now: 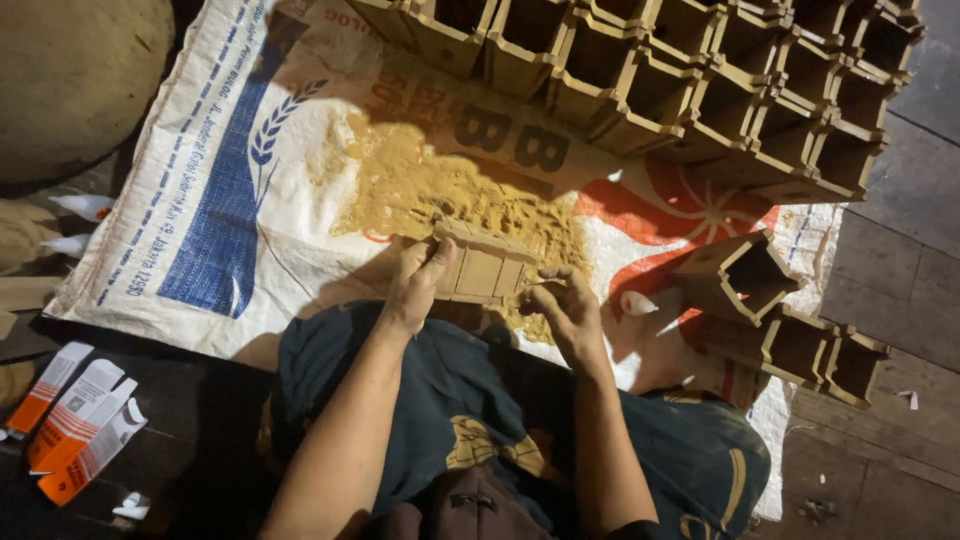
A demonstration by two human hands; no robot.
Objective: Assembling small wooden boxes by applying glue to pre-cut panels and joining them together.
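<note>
A small wooden box (487, 262) lies on its side at the near edge of a heap of yellow sawdust (440, 190). My left hand (415, 285) grips its left end, thumb over the top edge. My right hand (562, 305) is at its right end, fingers curled against the wood; whether it holds a small tool I cannot tell. Both forearms reach out over my lap, which is covered in dark patterned cloth (450, 400).
A white woven sack (230, 190) is spread on the floor under the work. Several finished wooden boxes are stacked at the top (700, 80) and right (790, 320). Small orange-and-white cartons (75, 425) lie at the left; a white nozzle cap (637, 303) sits near my right hand.
</note>
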